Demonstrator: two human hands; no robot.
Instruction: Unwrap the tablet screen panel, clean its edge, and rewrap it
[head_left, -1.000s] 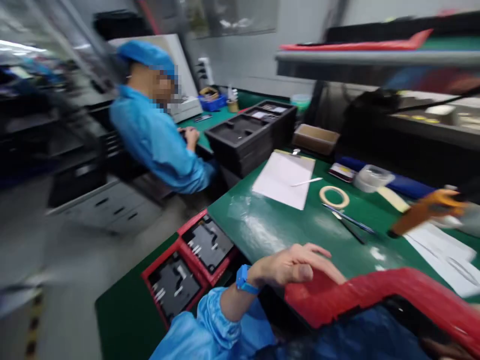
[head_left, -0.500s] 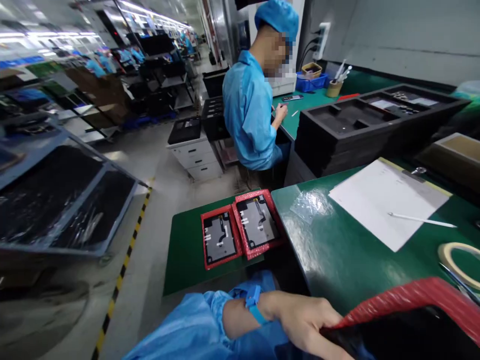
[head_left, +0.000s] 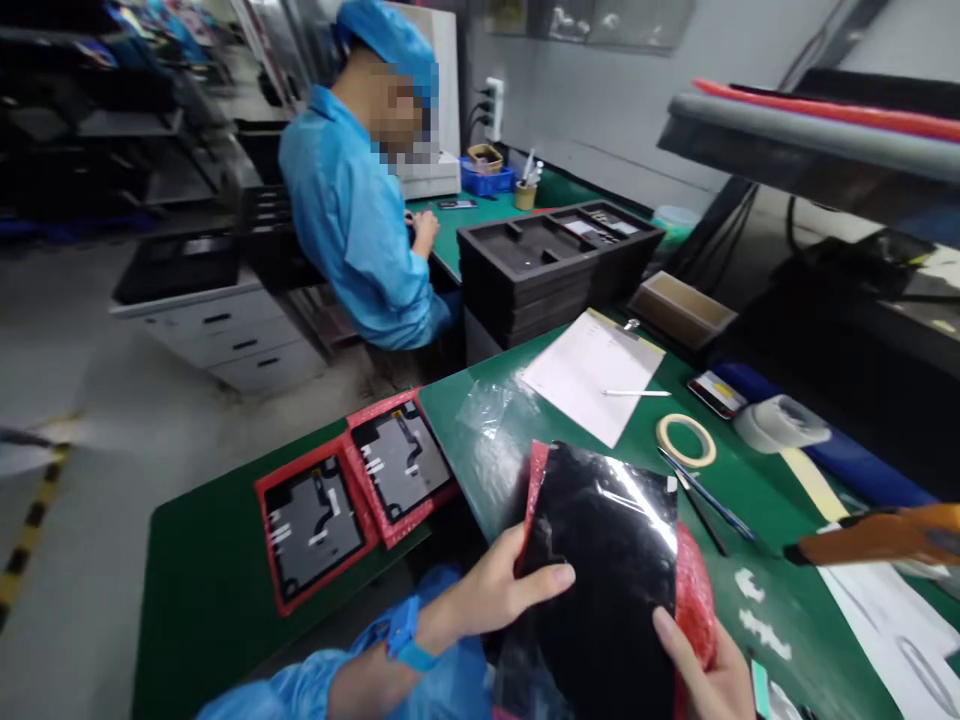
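Between my two hands is a glossy black screen panel (head_left: 600, 560) with red bubble wrap (head_left: 696, 590) behind it. My left hand (head_left: 499, 590) grips its left edge, thumb lying across the front. On the lower right side, my right hand (head_left: 709, 665) closes round the panel and wrap, its thumb on the front face. A blue strap circles my left wrist. To the left, two grey-backed screen panels (head_left: 319, 522) (head_left: 405, 458) lie on red bubble wrap on a green side table (head_left: 202, 560).
On the green bench (head_left: 480, 450) are a clipboard with paper (head_left: 577, 365), a pen (head_left: 636, 393), a tape ring (head_left: 686, 440), tweezers (head_left: 709, 495) and an orange-handled tool (head_left: 885, 538). Stacked black foam trays (head_left: 525, 285) stand behind. A co-worker (head_left: 360, 210) in blue sits at the far bench.
My view has swung right. The black panel with its red wrap now appears upright in the middle, and my right hand has come into view holding its right side.
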